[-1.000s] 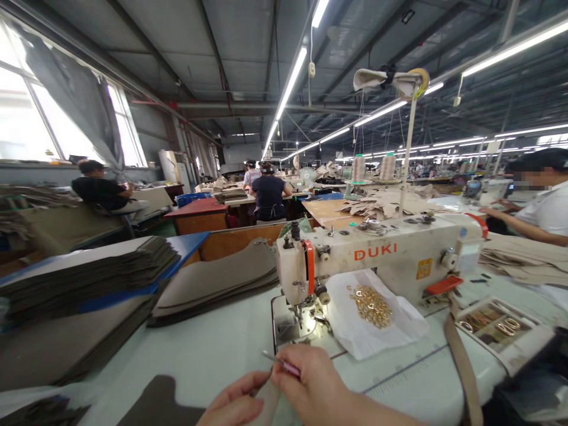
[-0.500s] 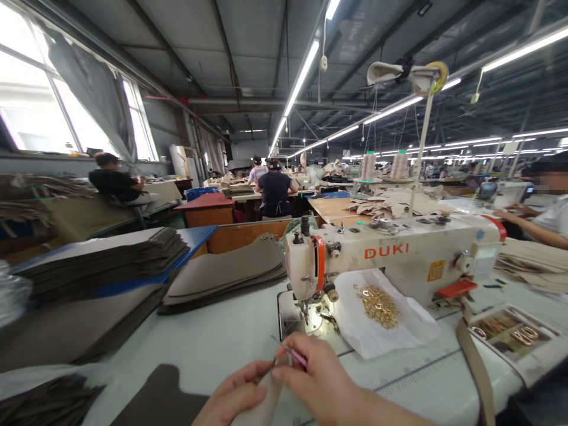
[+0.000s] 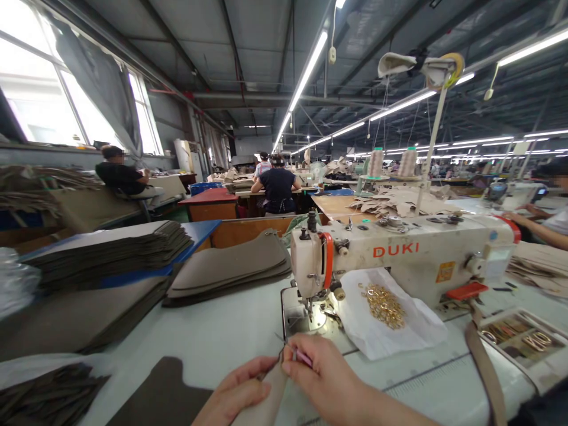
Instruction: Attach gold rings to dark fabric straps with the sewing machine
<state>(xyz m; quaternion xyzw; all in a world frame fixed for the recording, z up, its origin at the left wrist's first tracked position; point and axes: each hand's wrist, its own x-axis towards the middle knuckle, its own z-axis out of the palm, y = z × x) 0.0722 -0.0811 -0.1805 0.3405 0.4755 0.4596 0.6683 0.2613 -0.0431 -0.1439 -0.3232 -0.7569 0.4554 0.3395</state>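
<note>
My left hand (image 3: 246, 384) is closed on a beige fabric piece (image 3: 267, 399), which runs down out of the bottom of the view. Against the upper end of this piece, my right hand (image 3: 317, 370) pinches a slim tool with a pink handle (image 3: 304, 357). A thin dark point sticks out past its fingertips; the tool's exact kind does not show. Both hands are close together, just in front of the sewing machine (image 3: 310, 260) and its lit needle area. A dark fabric panel (image 3: 160, 393) lies left of the hands.
Gold metal rings (image 3: 385, 307) lie on white paper (image 3: 426, 331) under the machine arm. A divided hardware box (image 3: 528, 340) and a hanging strap (image 3: 483, 367) are at the right. Stacked fabric panels (image 3: 231, 266) fill the left side. Co-workers sit further off, one at the right edge.
The camera view has shifted slightly, so the machine and bench sit a little further right. Both hands keep their hold, and the pink handle shows slightly less between the right fingers.
</note>
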